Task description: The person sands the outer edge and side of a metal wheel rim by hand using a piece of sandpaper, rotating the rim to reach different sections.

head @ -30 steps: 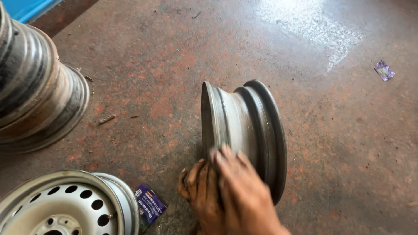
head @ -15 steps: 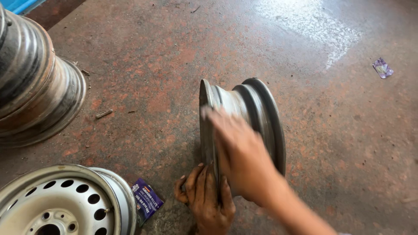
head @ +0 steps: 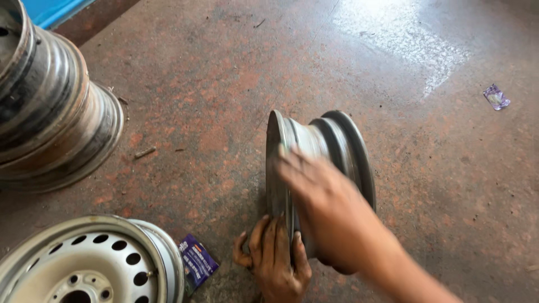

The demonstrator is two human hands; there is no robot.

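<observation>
Reddish stained concrete floor (head: 213, 101) carries everything. I see a steel wheel rim (head: 331, 151) standing on edge mid-floor; my left hand (head: 275, 261) grips its lower flange, and my right hand (head: 331, 216) lies open across its barrel, blurred. Stacked rims (head: 50, 118) sit far left.

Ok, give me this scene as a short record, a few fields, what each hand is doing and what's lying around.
left hand: grips the lower near rim of the upright steel wheel rim
right hand: laid over the same rim's barrel, blurred
floor: reddish, stained concrete
stack of rims: upper left
white rim: lying flat, lower left
blue packet: beside the white rim
purple wrapper: far right
</observation>
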